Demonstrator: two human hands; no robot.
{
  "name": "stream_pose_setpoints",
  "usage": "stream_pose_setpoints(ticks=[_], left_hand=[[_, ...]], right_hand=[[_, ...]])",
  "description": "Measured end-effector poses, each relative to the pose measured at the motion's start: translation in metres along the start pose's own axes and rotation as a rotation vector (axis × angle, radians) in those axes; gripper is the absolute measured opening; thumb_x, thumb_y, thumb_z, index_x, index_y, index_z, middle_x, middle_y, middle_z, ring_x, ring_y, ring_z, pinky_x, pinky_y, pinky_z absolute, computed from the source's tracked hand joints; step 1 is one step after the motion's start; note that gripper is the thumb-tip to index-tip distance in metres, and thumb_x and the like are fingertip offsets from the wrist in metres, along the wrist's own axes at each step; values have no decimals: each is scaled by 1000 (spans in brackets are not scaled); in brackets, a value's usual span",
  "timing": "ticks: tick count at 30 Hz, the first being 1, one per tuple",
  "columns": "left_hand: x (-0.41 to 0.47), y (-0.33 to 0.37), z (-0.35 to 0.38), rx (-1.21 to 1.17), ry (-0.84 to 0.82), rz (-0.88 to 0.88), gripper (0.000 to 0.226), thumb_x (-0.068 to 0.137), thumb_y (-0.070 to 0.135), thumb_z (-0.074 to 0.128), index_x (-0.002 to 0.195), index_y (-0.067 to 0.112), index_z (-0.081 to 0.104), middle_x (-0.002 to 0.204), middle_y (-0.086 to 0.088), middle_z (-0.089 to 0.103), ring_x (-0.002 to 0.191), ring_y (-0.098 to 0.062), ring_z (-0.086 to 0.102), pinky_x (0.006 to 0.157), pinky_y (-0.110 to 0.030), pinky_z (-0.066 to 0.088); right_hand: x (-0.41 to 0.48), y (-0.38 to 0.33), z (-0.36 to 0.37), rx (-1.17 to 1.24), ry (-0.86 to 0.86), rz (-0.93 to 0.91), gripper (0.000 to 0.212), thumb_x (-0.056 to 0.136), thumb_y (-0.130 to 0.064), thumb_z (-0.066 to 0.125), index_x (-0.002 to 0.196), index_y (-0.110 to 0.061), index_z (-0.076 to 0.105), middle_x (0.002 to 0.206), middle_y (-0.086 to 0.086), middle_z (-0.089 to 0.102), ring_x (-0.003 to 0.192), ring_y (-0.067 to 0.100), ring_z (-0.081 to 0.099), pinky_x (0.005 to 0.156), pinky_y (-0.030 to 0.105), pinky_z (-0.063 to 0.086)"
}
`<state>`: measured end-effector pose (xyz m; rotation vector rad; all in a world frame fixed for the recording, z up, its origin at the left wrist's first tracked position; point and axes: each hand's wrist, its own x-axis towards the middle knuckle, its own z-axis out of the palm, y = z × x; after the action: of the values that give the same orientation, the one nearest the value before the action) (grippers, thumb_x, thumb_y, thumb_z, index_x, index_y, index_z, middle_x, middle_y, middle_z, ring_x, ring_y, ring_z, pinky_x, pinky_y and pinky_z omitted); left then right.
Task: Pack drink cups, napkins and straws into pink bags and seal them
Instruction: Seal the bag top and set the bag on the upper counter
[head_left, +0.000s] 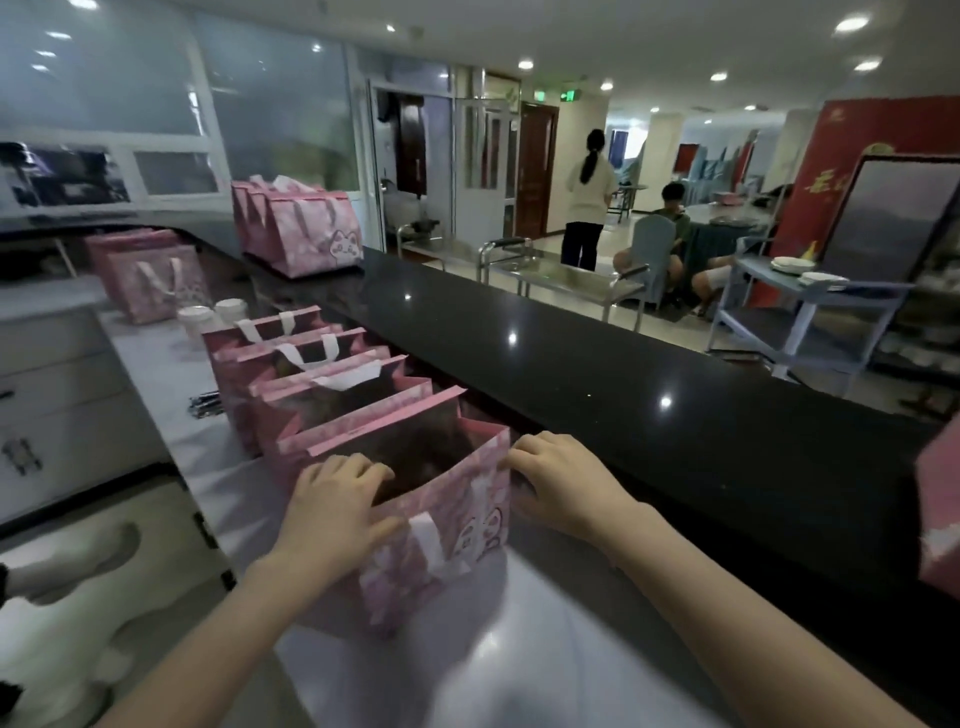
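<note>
- The pink bag (447, 551) stands upright on the white counter (519, 649), just beside the raised black ledge (571, 374); its mouth is open and points up; its long axis runs left to right across the view; the cat-face panel faces the person.
- The left hand (332, 499) grips the left end of the near rim; fingers hook over the rim into the mouth, thumb pressed on the outer panel; forearm reaches in from lower left.
- The right hand (561, 483) holds the bag's right end; fingers curl onto the side fold by the rim, thumb hidden; wrist lies low along the ledge.
- Behind it, a row of open bags (311, 384) runs away to the left; two lidded cups (231, 312) stand past them.
</note>
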<state>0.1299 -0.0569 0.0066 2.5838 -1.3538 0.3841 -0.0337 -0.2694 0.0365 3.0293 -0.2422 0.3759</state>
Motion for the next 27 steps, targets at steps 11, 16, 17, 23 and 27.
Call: stream_pose_setpoints(ticks=[11, 16, 17, 23, 27], left_hand=[[-5, -58, 24, -279, 94, 330, 18, 65, 22, 87, 76, 19, 73, 90, 7, 68, 108, -19, 62, 72, -31, 58], [-6, -52, 27, -446, 118, 341, 16, 67, 18, 87, 75, 23, 73, 91, 13, 66, 113, -13, 55, 86, -23, 50], [-6, -46, 28, -469, 110, 350, 17, 67, 16, 87, 75, 24, 73, 92, 14, 66, 113, -13, 55, 89, -22, 48], [0, 6, 33, -572, 34, 468, 16, 70, 15, 84, 79, 24, 75, 98, 11, 67, 119, -13, 53, 95, -29, 48], [4, 53, 34, -598, -17, 576, 13, 74, 14, 82, 80, 22, 74, 102, 9, 67, 123, -13, 52, 96, -29, 49]], right_hand=[[86, -31, 23, -202, -265, -138, 32, 79, -7, 53, 107, -20, 63, 104, -1, 60, 104, 21, 56, 77, 30, 40], [50, -24, 19, -175, -303, -45, 19, 86, -11, 50, 98, -18, 62, 99, -1, 62, 99, 22, 58, 67, 33, 44], [37, -23, 19, -174, -294, -30, 17, 88, -12, 49, 98, -19, 62, 99, -2, 62, 99, 22, 58, 69, 34, 45], [-57, -19, -4, -121, -308, 150, 16, 74, -12, 60, 85, -24, 58, 85, -5, 61, 85, 21, 60, 60, 30, 40], [-119, -17, -21, -98, -271, 272, 16, 70, -10, 69, 78, -22, 62, 74, -5, 63, 72, 20, 64, 48, 28, 39]])
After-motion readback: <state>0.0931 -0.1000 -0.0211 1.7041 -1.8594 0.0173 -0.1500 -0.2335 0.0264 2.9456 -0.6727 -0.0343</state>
